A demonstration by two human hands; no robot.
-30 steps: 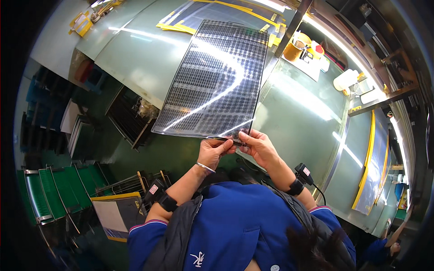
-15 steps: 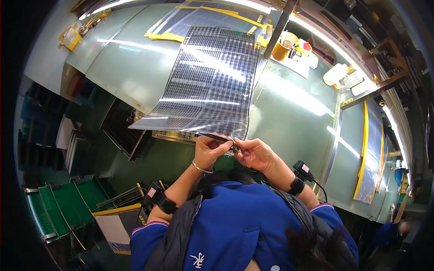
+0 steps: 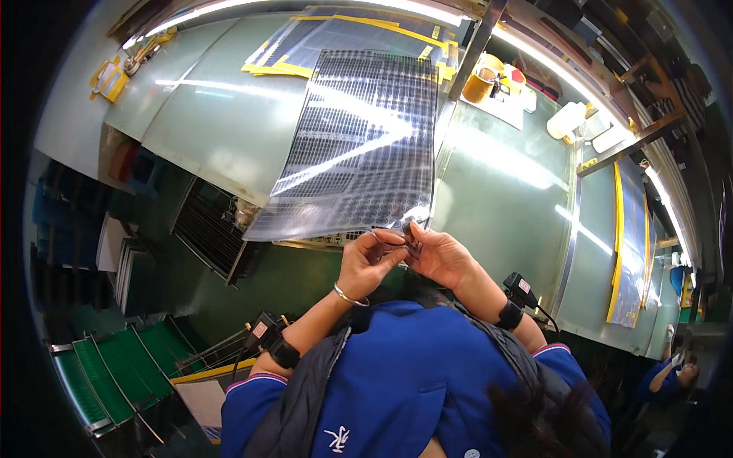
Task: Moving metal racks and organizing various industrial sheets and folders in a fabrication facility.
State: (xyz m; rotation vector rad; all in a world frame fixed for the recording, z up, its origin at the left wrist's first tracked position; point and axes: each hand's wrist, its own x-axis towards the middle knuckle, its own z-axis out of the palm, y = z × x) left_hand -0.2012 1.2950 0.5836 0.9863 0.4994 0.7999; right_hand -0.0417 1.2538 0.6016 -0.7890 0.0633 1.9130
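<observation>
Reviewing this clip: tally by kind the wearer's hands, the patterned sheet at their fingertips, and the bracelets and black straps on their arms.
Left hand and right hand: 2
Patterned sheet, layers indistinct: 1
Silver bracelet: 1
Left black strap and right black strap: 2
Total: 6

Shiny pale-green worktbl [image 3: 206, 141] runs upper L to lower R, w/ white glare streaks [image 3: 504, 156] on top. Fluor. tube [image 3: 561, 74] along upper R, 2nd tube [image 3: 427, 10] along top edge, both lit. Metal post [image 3: 475, 46] nr upper ctr. Dk-green floor [image 3: 286, 275] shows past near edge. Slatted dk rack [image 3: 202, 233] close by; lower L, green-panelled rack [image 3: 114, 382] w/ metal rails. Far R bkgd dim, details unclear.
</observation>
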